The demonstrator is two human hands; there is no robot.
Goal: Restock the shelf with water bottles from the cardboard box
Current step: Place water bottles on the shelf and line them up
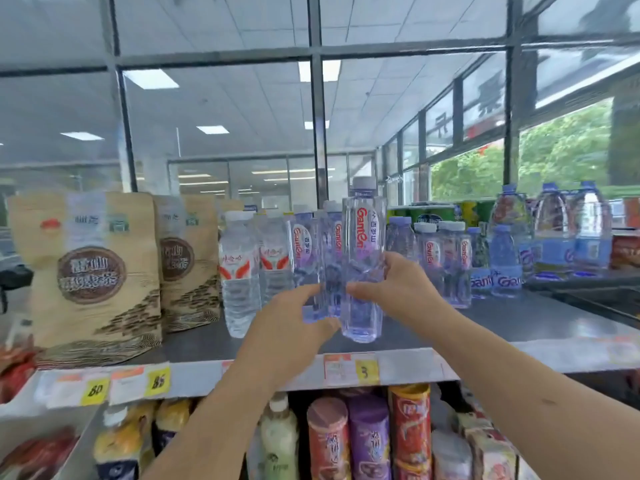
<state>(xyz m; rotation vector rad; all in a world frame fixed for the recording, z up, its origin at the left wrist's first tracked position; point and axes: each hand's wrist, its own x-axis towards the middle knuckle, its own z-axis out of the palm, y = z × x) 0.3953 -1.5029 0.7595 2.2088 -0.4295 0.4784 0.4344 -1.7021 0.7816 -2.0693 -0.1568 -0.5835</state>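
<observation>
A tall clear water bottle with a red and purple label stands at the front of the grey top shelf. My right hand grips it around the middle from the right. Just left of it stands a second bottle of the same kind, and my left hand holds its lower part from the left. Behind them is a row of several matching bottles. The cardboard box is out of view.
Two brown paper bags stand at the shelf's left, with red-labelled water bottles beside them. Large blue-labelled bottles fill the right. Yellow price tags line the shelf edge. Snack cans and drinks sit on the shelf below.
</observation>
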